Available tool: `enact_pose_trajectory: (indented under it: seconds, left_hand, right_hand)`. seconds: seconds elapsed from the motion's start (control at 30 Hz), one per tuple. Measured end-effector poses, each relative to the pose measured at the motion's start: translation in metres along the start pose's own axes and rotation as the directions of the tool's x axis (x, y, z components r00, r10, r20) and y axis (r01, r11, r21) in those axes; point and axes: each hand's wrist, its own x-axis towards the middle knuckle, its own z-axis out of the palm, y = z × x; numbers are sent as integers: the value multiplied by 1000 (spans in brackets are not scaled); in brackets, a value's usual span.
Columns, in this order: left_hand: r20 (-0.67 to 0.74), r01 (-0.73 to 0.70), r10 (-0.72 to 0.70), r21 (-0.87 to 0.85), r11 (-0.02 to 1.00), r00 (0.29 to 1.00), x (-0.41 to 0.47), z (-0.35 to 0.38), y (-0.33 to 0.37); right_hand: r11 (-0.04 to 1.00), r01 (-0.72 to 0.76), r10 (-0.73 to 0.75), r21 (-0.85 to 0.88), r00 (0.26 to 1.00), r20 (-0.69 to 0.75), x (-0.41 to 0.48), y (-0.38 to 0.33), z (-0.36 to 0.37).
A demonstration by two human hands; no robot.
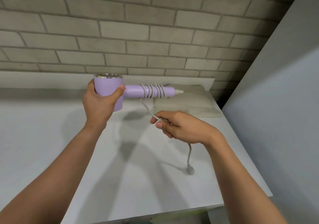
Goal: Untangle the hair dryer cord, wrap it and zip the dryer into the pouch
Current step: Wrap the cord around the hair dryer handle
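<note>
Our two forearms reach up from the bottom edge, and the split of work is plain: one hand steadies, the other winds. Our left hand [99,101] grips the lilac hair dryer [110,89] by its barrel, fingers [120,90] curled round it. It holds the dryer off the white surface [51,129] with the handle [133,91] level and pointing right, so its whole length is free for turns. The cord [152,91] is coiled around the outer half of that handle in several close turns. From the coils a taut run drops to our right hand [179,126], which pinches it between thumb and fingertips below the handle. We judge the tension is there to seat each turn snugly. Beyond that hand the slack hangs blurred toward the surface, and we cannot tell where the plug lies. The cream pouch [186,103] lies flat at the back right corner, just behind the handle and within easy reach. Whether its zip is open we cannot tell. We judge the wrapping partly done.
</note>
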Motion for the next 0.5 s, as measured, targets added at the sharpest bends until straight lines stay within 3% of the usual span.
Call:
enact_pose_trajectory:
  seconds: [0.27,0.4,0.5]
  left_hand:
    - [206,-192,154,181,965,966,-17,4,-11]
    - [352,-205,117,223,953,928,-18,4,-18]
    - [478,-195,68,221,956,876,-13,-2,-18]
  right_hand:
    - [966,-20,-6,-256,995,-103,-13,1,-35]
    - [895,-38,-87,-445,963,-257,-8,5,-45]
    - [870,-52,-147,-491,922,-358,-9,12,-51]
